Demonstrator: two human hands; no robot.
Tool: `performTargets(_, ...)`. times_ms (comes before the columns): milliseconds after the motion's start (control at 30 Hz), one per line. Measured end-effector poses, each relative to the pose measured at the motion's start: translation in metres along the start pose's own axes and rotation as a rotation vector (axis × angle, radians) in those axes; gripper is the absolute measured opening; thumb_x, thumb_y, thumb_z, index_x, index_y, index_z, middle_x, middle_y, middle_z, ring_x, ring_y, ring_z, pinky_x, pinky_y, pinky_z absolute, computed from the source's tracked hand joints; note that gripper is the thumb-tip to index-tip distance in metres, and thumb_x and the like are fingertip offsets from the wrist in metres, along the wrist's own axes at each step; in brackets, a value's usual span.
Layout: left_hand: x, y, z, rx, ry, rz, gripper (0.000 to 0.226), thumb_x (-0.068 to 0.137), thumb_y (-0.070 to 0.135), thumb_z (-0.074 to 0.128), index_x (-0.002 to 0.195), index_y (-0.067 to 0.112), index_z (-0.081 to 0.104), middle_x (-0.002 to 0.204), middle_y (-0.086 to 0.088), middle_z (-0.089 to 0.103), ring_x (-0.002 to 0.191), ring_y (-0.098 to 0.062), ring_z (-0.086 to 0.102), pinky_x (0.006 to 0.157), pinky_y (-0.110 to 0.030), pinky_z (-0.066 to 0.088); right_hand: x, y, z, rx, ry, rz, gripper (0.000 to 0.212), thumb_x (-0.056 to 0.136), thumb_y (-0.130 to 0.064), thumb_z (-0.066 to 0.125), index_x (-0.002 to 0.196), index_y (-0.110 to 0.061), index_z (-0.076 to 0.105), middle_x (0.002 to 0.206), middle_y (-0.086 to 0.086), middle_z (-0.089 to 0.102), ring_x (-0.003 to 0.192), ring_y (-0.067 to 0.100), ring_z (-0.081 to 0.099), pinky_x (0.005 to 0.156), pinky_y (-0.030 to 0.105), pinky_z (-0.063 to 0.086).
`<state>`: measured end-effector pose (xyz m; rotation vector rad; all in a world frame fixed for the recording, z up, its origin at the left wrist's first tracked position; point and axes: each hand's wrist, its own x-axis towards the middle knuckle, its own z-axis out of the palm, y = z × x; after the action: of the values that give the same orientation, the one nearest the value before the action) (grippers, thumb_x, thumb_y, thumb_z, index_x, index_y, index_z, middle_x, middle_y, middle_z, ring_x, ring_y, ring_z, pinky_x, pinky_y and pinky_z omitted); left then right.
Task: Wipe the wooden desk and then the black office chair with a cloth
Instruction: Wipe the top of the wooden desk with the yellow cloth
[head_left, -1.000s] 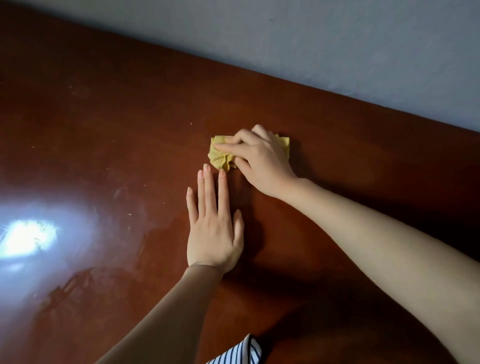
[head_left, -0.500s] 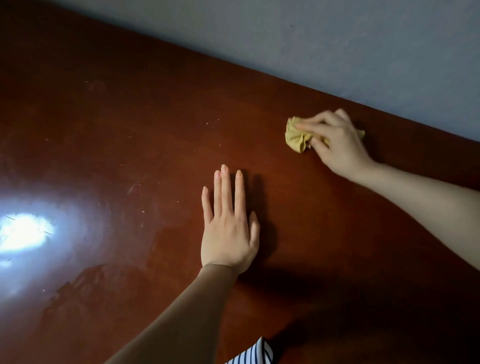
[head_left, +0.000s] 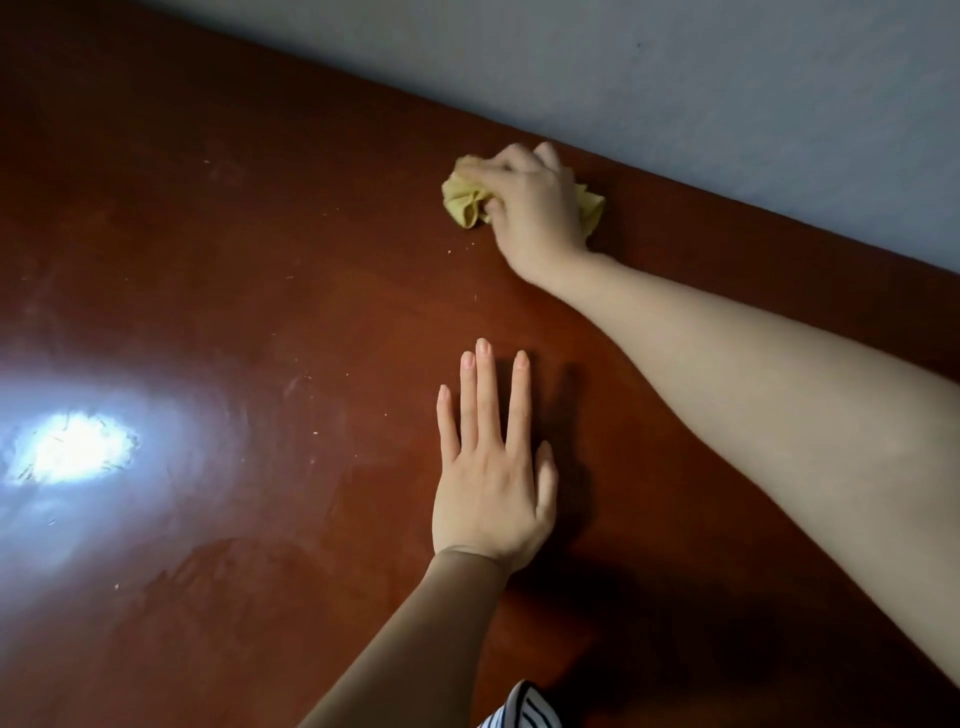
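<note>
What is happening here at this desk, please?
A person is wiping a dark wooden desk. The right hand grips a crumpled yellow cloth against the desk top near the far edge, beside the grey wall. The left hand rests flat on the desk, fingers straight, nearer the person. Small pale crumbs lie close to the cloth. No office chair is in view.

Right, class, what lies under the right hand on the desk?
A crumpled yellow cloth, bunched under the right hand, with ends showing on both sides. The hand covers the cloth's middle, and the desk beneath it is hidden.
</note>
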<state>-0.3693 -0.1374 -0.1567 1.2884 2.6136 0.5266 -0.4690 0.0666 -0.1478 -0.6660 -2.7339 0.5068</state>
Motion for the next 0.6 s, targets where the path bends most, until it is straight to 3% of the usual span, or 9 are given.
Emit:
performTargets(133, 0.000, 0.000, 0.000, 0.008, 0.003, -0.001, 0.070, 0.092, 0.033, 0.029, 0.151, 0.014, -0.002, 0.157, -0.016, -0.008, 0.145, -0.028, -0.012, 0.116, -0.041, -0.010, -0.037, -0.014, -0.003, 0.051, -0.147, -0.269, 0.043, 0.091, -0.004, 0.050, 0.127, -0.027, 0.060, 0.117, 0.000, 0.060, 0.103, 0.026, 0.046, 0.086, 0.034, 0.035)
performTargets(267, 0.001, 0.000, -0.001, 0.013, 0.016, 0.000, 0.068, 0.093, 0.034, 0.028, 0.150, 0.011, 0.000, 0.156, -0.016, -0.007, 0.145, -0.028, -0.011, 0.117, -0.041, -0.010, -0.084, -0.007, -0.022, 0.096, -0.189, -0.348, 0.042, 0.086, 0.002, 0.056, 0.121, -0.020, 0.065, 0.107, 0.004, 0.065, 0.094, 0.029, 0.051, 0.081, 0.035, 0.037)
performTargets(433, 0.001, 0.000, -0.001, 0.018, -0.002, 0.002, 0.066, 0.094, 0.035, 0.025, 0.150, 0.012, 0.000, 0.156, -0.014, -0.011, 0.145, -0.026, -0.012, 0.117, -0.039, -0.011, -0.142, 0.028, -0.050, 0.081, -0.142, -0.267, 0.045, 0.082, 0.003, 0.062, 0.120, -0.020, 0.066, 0.104, 0.003, 0.066, 0.089, 0.028, 0.054, 0.079, 0.042, 0.046)
performTargets(600, 0.001, -0.001, 0.000, 0.046, -0.005, 0.008, 0.064, 0.094, 0.037, 0.022, 0.151, 0.016, 0.001, 0.156, -0.011, -0.011, 0.145, -0.024, -0.013, 0.116, -0.036, -0.013, -0.197, 0.084, -0.080, 0.037, -0.008, -0.018, 0.049, 0.078, 0.008, 0.066, 0.119, -0.018, 0.065, 0.106, 0.004, 0.066, 0.088, 0.027, 0.053, 0.083, 0.036, 0.045)
